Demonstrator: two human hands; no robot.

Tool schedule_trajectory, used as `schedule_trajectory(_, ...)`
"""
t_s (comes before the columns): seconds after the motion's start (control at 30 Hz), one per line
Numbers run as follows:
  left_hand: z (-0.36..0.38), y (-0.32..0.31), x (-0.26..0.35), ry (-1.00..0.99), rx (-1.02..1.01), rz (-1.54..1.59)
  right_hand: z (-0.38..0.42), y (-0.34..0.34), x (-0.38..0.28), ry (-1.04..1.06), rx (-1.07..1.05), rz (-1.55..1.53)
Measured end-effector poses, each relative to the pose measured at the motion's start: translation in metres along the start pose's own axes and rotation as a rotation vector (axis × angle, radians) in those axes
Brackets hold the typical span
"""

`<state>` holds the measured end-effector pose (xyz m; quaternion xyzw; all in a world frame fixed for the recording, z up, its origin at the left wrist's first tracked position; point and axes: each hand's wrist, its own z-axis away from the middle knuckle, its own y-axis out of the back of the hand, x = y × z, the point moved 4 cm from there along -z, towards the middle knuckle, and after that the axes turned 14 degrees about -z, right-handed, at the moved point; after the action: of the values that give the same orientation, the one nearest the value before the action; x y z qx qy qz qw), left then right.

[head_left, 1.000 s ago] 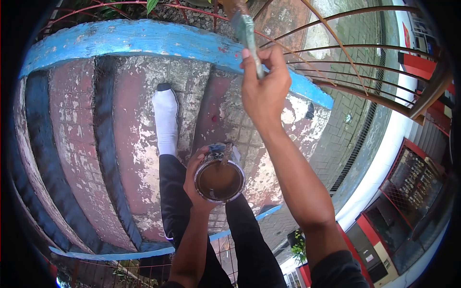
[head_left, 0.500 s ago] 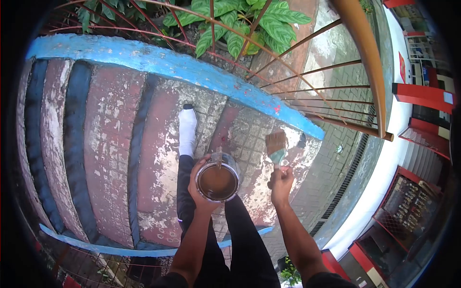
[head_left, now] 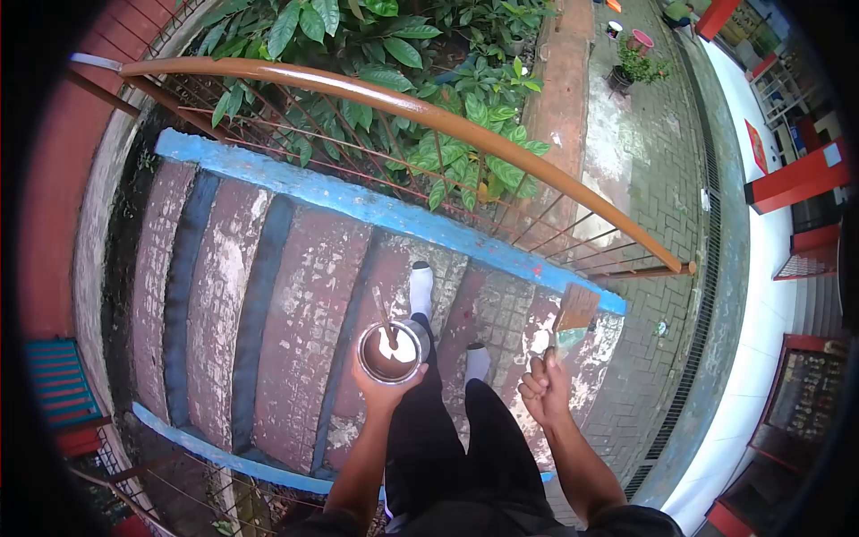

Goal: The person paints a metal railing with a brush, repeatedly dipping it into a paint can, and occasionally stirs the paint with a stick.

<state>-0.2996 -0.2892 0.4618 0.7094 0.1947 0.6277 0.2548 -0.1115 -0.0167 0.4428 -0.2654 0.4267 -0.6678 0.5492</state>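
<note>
A round paint can [head_left: 369,371] of brown paint rests in my left hand [head_left: 380,392], whose fingers curl around its side. A thin stick [head_left: 383,313] leans inside the can, and a bright glare lies on the paint. To the right, my right hand [head_left: 546,389] is closed on the handle of a wide paintbrush [head_left: 575,315] with brown bristles pointing up and away. Below both hands are worn steps [head_left: 304,313] with patchy reddish paint. My feet, in white and black socks [head_left: 420,288], stand on the steps.
A brown handrail [head_left: 394,100] on thin bars curves above the blue stair edge [head_left: 358,204]. Leafy plants [head_left: 358,80] grow behind it. A drain grate [head_left: 693,358] runs along the paving at right. Far off at the top right are a potted plant [head_left: 640,67] and a crouching person [head_left: 677,12].
The view has shifted, showing more handrail and garden. The can now appears lower and slightly left, the brush farther right. A second foot has come into view.
</note>
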Motion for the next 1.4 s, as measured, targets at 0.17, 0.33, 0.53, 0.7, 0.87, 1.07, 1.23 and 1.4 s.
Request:
schedule_trajectory(0.17,0.024,0.067,0.065,0.074,0.103,0.082,0.047,-0.160,-0.037,0.165,-0.553,-0.057)
schedule_trajectory(0.33,0.052,0.103,0.094,0.032,0.153,0.093,0.148,-0.275,-0.074,0.463,-0.953,-0.031)
schedule_trajectory(0.53,0.069,0.124,0.127,-0.033,0.098,0.118,0.295,-0.340,-0.082,0.959,-1.409,-0.249)
schedule_trajectory(0.7,0.067,0.117,0.141,-0.054,0.003,0.116,0.370,-0.354,-0.084,0.875,-1.562,0.288)
schedule_trajectory(0.87,0.066,0.106,0.152,-0.155,0.000,0.137,0.384,-0.357,-0.080,0.892,-1.490,0.266)
schedule_trajectory(1.07,0.061,0.090,0.163,-0.211,-0.122,0.188,0.401,-0.356,-0.080,0.911,-1.416,0.282)
schedule_trajectory(1.23,0.064,0.082,0.165,-0.196,-0.127,0.235,0.415,-0.355,-0.081,0.918,-1.365,0.282)
schedule_trajectory(1.4,0.063,0.071,0.160,-0.178,-0.147,0.242,0.426,-0.358,-0.084,0.917,-1.322,0.285)
